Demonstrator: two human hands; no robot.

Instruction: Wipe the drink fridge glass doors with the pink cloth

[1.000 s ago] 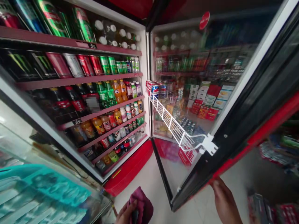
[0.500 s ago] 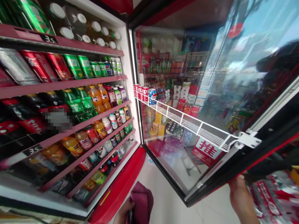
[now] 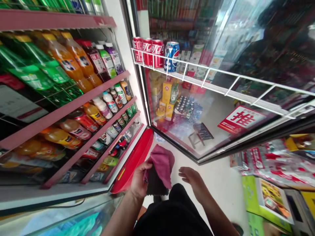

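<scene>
A folded maroon cloth (image 3: 162,162) with a dark underside hangs from my left hand (image 3: 139,178), which grips its left edge in front of my body. To the right of the cloth, my right hand (image 3: 193,180) holds nothing, its fingers stretched toward the cloth but apart from it. Beyond both hands stands the open glass door (image 3: 197,144) of a drinks fridge. A white wire rack (image 3: 209,80) on its inner side carries several red cans (image 3: 157,52) and a blue Pepsi can (image 3: 171,56).
On the left, fridge shelves (image 3: 61,114) hold rows of bottles and cans. The fridge's red base (image 3: 135,164) juts out at floor level. Plastic-wrapped packs (image 3: 265,160) and a green box (image 3: 251,196) stand at the right. Pale floor (image 3: 221,190) lies between them.
My right hand has let go of the door edge and moved left toward the cloth. My left hand has raised the cloth. The view has tipped downward and closer to the fridge.
</scene>
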